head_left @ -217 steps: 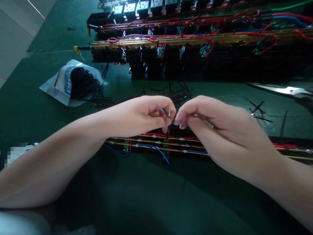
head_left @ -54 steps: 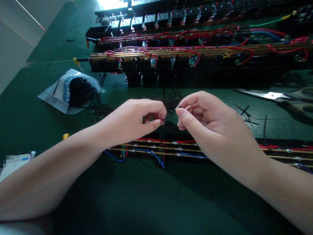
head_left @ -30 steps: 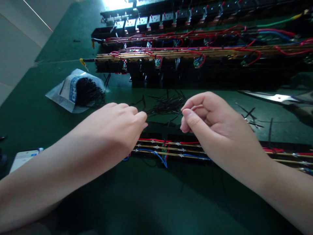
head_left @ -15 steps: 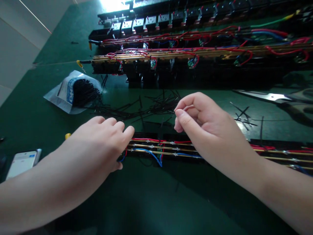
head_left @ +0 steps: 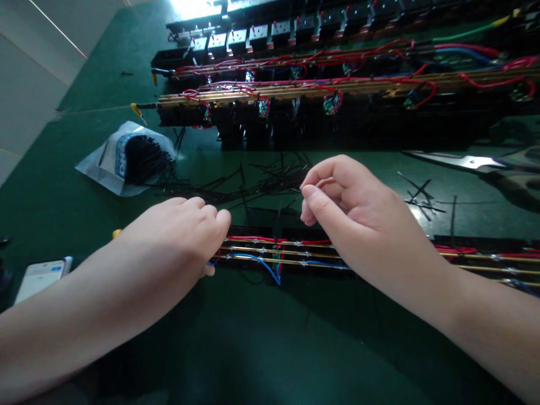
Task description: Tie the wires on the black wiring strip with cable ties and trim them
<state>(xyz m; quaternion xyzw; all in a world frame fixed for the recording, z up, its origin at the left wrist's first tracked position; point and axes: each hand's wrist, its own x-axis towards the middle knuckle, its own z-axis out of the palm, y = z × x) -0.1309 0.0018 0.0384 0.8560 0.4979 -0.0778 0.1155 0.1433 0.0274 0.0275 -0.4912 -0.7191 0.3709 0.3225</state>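
Observation:
A long black strip [head_left: 295,269] lies across the bench, carrying brass rails, red and blue wires and small solder joints. Over its left part arches my left hand [head_left: 185,236], back upward and fingers curled down; the fingertips and whatever they hold are hidden. My right hand [head_left: 354,202] hovers above the strip's middle, thumb and forefinger pinched together. Anything in that pinch is too small to make out. A blue wire [head_left: 259,261] loops below the rails between my hands. Loose black cable ties [head_left: 282,179] are scattered just beyond my fingers.
An opened plastic bag [head_left: 107,154] of black cable ties lies at left. Several wired rail assemblies [head_left: 295,87] fill the back. Scissors [head_left: 476,162] lie at right near cut tie ends [head_left: 419,194]. A phone [head_left: 42,278] rests at the left on the green bench [head_left: 270,349].
My left fingers have curled in slightly, and the left thumb has shifted up a little. The right hand keeps its pinch almost in place.

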